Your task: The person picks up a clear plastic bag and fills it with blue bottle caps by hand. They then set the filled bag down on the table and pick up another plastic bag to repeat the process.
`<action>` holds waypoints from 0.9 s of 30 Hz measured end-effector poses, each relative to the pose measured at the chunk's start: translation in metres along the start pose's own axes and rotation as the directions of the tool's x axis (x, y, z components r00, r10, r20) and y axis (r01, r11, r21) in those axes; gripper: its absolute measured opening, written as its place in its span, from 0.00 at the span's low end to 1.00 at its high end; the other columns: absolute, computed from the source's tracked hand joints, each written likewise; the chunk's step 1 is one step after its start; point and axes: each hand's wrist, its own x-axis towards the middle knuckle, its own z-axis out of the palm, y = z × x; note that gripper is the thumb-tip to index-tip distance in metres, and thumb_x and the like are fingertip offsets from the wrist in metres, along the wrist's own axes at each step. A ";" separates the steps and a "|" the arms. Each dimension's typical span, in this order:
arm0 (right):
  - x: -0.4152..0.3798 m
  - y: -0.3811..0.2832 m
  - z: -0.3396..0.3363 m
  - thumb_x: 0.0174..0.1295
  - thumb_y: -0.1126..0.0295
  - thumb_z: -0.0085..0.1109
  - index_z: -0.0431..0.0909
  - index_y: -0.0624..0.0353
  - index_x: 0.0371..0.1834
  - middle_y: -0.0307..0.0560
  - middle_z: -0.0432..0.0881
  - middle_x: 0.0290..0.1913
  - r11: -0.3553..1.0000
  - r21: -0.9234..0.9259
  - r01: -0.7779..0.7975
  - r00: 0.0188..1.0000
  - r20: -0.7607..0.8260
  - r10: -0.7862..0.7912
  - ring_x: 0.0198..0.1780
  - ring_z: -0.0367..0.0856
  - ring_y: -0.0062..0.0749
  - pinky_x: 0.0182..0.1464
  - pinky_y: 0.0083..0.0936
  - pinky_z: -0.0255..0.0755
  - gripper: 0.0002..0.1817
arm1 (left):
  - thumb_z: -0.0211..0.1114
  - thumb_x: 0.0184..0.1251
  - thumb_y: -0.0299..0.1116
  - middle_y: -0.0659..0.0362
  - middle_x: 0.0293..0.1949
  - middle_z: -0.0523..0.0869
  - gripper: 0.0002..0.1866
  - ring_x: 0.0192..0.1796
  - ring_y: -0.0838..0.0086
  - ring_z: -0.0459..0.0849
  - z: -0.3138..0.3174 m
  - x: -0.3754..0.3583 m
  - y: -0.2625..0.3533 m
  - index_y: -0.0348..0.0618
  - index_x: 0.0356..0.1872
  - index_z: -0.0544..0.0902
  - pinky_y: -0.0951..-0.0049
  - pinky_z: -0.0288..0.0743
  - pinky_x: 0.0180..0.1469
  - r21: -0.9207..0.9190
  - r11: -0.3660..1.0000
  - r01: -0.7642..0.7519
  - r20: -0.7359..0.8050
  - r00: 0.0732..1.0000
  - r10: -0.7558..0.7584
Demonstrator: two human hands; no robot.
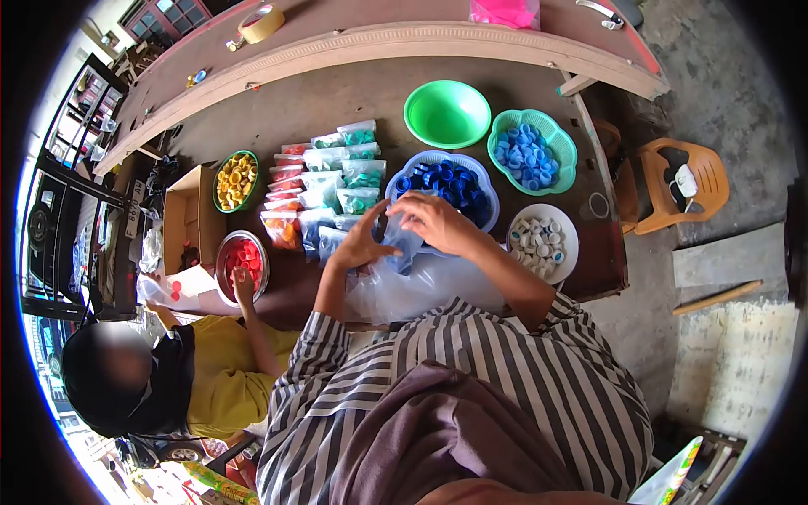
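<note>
My right hand (433, 220) reaches over the near edge of a lavender basket (486, 189) of dark blue caps (446, 181), fingers curled at the top of a clear bag (402, 244) with bluish contents. Beside that bag my left hand (364, 246) is raised, thumb and fingers apart, with nothing visible between them. Flat empty clear bags (396, 290) lie under my wrists at the table's near edge. Filled bags (322, 192) of red, green and blue caps stand in rows just left of and beyond my hands.
An empty green bowl (446, 114), a teal basket (566, 139) of light blue caps and a bowl of white caps (539, 244) surround the lavender basket. At left are yellow caps (236, 181), a cardboard box (189, 210) and a co-worker's hand (243, 282) in a bowl of red caps.
</note>
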 end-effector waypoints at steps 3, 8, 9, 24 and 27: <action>0.014 -0.029 -0.009 0.59 0.82 0.55 0.77 0.62 0.47 0.50 0.77 0.45 0.998 0.061 0.012 0.998 0.056 -0.015 0.46 0.81 0.45 0.49 0.36 0.75 0.13 | 0.84 0.39 0.38 0.49 0.56 0.80 0.45 0.61 0.60 0.76 -0.003 0.001 0.024 0.37 0.62 0.73 0.63 0.67 0.64 0.042 0.987 0.155 0.121 0.980 -0.159; 0.027 -0.054 -0.032 0.53 0.87 0.62 0.74 0.66 0.49 0.46 0.74 0.51 0.981 0.189 -0.035 0.999 0.001 0.036 0.44 0.86 0.31 0.46 0.26 0.80 0.18 | 0.81 0.46 0.34 0.55 0.37 0.86 0.25 0.43 0.78 0.82 -0.004 -0.006 0.058 0.32 0.44 0.82 0.70 0.75 0.46 -0.295 0.904 0.309 0.181 0.947 -0.264; 0.028 -0.046 -0.034 0.53 0.86 0.62 0.74 0.67 0.48 0.47 0.75 0.50 0.977 0.198 -0.081 0.997 0.005 0.081 0.44 0.86 0.31 0.46 0.26 0.81 0.18 | 0.81 0.46 0.34 0.55 0.37 0.86 0.25 0.43 0.78 0.82 0.002 -0.005 0.051 0.32 0.44 0.82 0.70 0.75 0.46 -0.298 0.906 0.302 0.174 0.950 -0.260; 0.035 -0.083 -0.109 0.54 0.81 0.65 0.77 0.62 0.35 0.43 0.83 0.34 0.996 -0.068 0.059 0.972 -0.222 -0.073 0.35 0.82 0.31 0.40 0.27 0.76 0.08 | 0.78 0.50 0.24 0.60 0.49 0.84 0.29 0.51 0.75 0.80 0.022 0.055 0.078 0.37 0.56 0.77 0.69 0.73 0.58 -0.421 0.906 -0.048 0.093 0.991 0.096; 0.037 -0.067 -0.128 0.55 0.79 0.68 0.79 0.60 0.41 0.38 0.85 0.40 0.998 -0.049 -0.042 0.944 -0.330 0.023 0.40 0.82 0.22 0.42 0.24 0.75 0.11 | 0.78 0.50 0.25 0.61 0.47 0.84 0.27 0.47 0.78 0.81 0.033 0.056 0.068 0.39 0.54 0.79 0.71 0.74 0.56 -0.568 0.821 0.049 0.158 0.986 0.050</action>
